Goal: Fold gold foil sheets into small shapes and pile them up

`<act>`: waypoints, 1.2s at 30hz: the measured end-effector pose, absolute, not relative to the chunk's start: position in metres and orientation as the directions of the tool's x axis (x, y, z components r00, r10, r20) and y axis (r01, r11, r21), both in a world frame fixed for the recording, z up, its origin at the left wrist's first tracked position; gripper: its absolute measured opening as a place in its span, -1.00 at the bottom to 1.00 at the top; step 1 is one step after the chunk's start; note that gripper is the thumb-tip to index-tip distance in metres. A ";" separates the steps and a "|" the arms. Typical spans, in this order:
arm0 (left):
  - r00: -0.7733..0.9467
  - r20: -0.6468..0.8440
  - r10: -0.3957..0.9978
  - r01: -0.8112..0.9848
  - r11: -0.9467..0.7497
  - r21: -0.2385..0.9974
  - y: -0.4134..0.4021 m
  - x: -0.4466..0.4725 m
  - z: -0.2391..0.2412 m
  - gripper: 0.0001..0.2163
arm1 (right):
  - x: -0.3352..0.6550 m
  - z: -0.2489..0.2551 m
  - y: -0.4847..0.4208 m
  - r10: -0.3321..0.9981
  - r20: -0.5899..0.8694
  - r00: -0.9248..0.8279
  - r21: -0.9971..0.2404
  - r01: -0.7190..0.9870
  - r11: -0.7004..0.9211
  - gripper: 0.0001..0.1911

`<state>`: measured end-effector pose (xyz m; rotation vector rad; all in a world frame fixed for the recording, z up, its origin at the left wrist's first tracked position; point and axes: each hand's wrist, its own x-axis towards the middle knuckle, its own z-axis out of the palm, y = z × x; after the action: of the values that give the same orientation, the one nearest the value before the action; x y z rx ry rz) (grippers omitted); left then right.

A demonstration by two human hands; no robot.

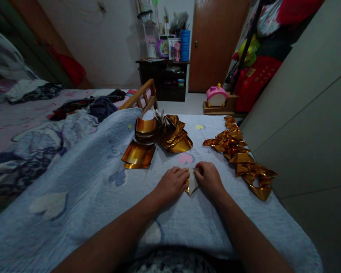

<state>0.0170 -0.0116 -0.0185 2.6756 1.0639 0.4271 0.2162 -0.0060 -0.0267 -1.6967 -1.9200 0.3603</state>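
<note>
My left hand and my right hand rest side by side on a pale blue quilt, fingers curled onto a small folded sheet of gold paper whose white back shows between them. Both hands pinch or press that sheet flat on the quilt. A fanned stack of flat gold sheets lies just beyond my left hand, with a couple of loose sheets in front of it. To the right, a row of folded gold pieces runs along the quilt's edge.
A grey cabinet wall stands close on the right. Crumpled clothes and bedding cover the bed at left. A wooden rail, a dark shelf unit, a pink toy and a brown door lie beyond.
</note>
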 end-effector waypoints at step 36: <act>0.694 0.270 0.667 0.540 -0.731 0.417 -0.015 0.019 -0.013 -0.69 | 0.219 -0.028 -0.012 0.881 0.336 -0.332 -0.566 0.677 0.471 -0.84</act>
<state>0.0194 -0.0151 -0.0132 2.5998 0.9529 0.5888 0.2188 -0.0123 -0.0284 -1.2868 -2.1108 0.4348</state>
